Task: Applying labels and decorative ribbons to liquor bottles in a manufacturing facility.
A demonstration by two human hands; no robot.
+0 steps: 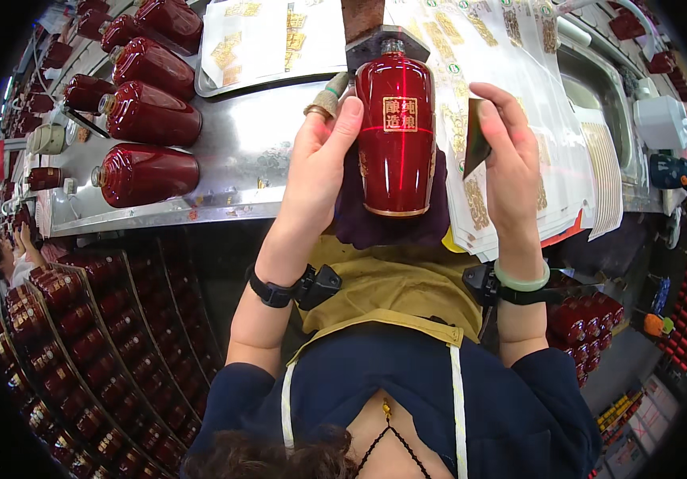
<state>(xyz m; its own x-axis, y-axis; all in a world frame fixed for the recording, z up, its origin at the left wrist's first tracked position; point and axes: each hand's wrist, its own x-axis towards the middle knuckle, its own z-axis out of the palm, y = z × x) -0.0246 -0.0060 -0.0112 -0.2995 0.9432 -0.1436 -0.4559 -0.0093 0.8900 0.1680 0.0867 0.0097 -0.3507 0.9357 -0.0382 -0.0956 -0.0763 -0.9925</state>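
A glossy dark red bottle [396, 164] with a gold square emblem lies in front of me on a dark purple cloth [345, 209], its neck pointing away. Beside its left side is my left hand [319, 156], thumb and forefinger apart, nothing visible between them. A wrapped cloth finger cover with a green band [326, 99] sits on a finger of that hand. To the right of the bottle, my right hand [509, 152] pinches a thin, dark, flat scraper-like piece [477, 137] with a pointed lower corner. Thin red light lines cross the bottle.
White sheets of gold decals [487, 203] cover the right side of the metal table [239, 160]. More decal sheets [267, 40] rest on a tray at the back left. Several red bottles [152, 174] lie along the left. Racks of bottles [96, 343] stand below; a person [20, 255] is far left.
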